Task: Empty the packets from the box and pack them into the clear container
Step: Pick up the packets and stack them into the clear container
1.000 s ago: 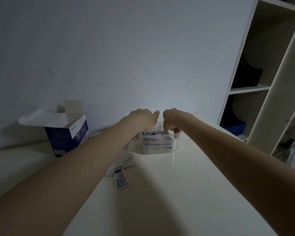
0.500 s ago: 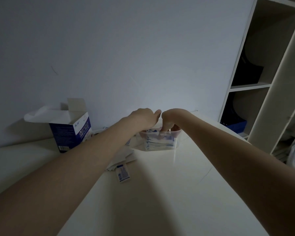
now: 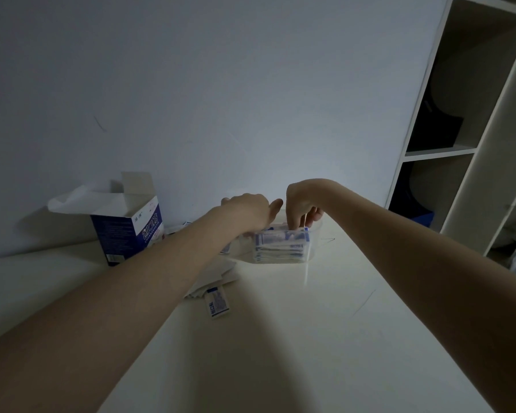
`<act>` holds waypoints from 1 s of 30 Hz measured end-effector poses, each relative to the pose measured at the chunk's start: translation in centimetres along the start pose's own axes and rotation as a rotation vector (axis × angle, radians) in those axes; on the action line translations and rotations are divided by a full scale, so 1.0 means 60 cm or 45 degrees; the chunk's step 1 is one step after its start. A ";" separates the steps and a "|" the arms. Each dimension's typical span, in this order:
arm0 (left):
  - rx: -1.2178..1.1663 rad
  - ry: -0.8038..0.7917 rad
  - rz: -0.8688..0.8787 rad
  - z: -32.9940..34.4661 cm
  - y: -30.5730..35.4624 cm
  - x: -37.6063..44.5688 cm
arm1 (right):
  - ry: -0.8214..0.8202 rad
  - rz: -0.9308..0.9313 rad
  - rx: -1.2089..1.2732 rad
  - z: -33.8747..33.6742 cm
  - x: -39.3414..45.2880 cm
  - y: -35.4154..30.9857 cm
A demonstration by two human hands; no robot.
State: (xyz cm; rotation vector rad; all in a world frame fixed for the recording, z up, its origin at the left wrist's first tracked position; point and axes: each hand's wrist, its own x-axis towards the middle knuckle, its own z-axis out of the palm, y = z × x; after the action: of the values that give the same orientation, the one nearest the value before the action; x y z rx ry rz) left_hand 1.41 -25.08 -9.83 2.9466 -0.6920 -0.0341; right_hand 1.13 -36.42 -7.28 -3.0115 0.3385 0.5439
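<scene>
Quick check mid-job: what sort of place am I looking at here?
Probably a room in a home, dimly lit. A plain white table stands against a bare wall, with an open white shelving unit to the right. The opened blue box and clear container suggest household sorting.

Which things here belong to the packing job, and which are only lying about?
Job: blue box, open; clear container with packets inside; loose packet on table; left hand; right hand.

Lying about: white shelf; dark items on it.
</scene>
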 end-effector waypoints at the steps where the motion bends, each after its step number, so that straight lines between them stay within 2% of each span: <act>1: 0.006 0.011 0.001 0.000 0.000 0.002 | 0.013 -0.005 0.019 -0.004 -0.003 0.001; 5: 0.061 0.066 -0.012 -0.006 0.003 0.001 | 0.065 -0.045 0.136 -0.014 -0.010 0.009; 7: 0.068 0.188 -0.007 -0.014 0.002 -0.003 | 0.105 -0.095 0.250 -0.021 -0.014 0.016; 9: -0.049 0.349 -0.009 -0.022 -0.006 -0.003 | 0.175 -0.144 0.459 -0.028 -0.022 0.023; 12: -0.556 0.420 -0.147 -0.031 -0.016 0.005 | 0.298 -0.192 0.856 -0.031 -0.028 0.032; 15: -1.273 0.287 -0.256 -0.032 -0.015 0.008 | 0.246 -0.252 1.180 -0.019 -0.036 0.032; 17: -1.460 0.160 -0.225 -0.031 -0.012 0.006 | 0.156 -0.327 1.370 -0.010 -0.042 0.030; 19: -1.276 0.177 -0.158 -0.029 -0.010 0.004 | 0.113 -0.380 1.330 -0.004 -0.043 0.032; 22: -0.631 0.284 0.048 -0.032 -0.013 0.007 | 0.212 -0.377 1.171 0.000 -0.040 0.042; 24: -0.367 0.173 0.170 -0.036 -0.013 0.008 | 0.344 -0.376 1.133 -0.002 -0.036 0.048; 26: -0.222 0.037 0.217 -0.038 -0.013 0.010 | 0.377 -0.363 0.941 -0.002 -0.035 0.047; 28: -0.137 0.002 0.207 -0.035 -0.013 0.013 | 0.323 -0.325 0.738 0.004 -0.034 0.043; 30: -0.082 0.022 0.195 -0.030 -0.013 0.015 | 0.323 -0.286 0.759 0.014 -0.031 0.042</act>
State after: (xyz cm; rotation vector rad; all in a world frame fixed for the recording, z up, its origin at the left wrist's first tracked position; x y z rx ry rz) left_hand 2.63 -24.61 -8.15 2.8207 -0.8939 -0.0171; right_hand -1.39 -38.43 -7.46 -2.4846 0.1347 0.0241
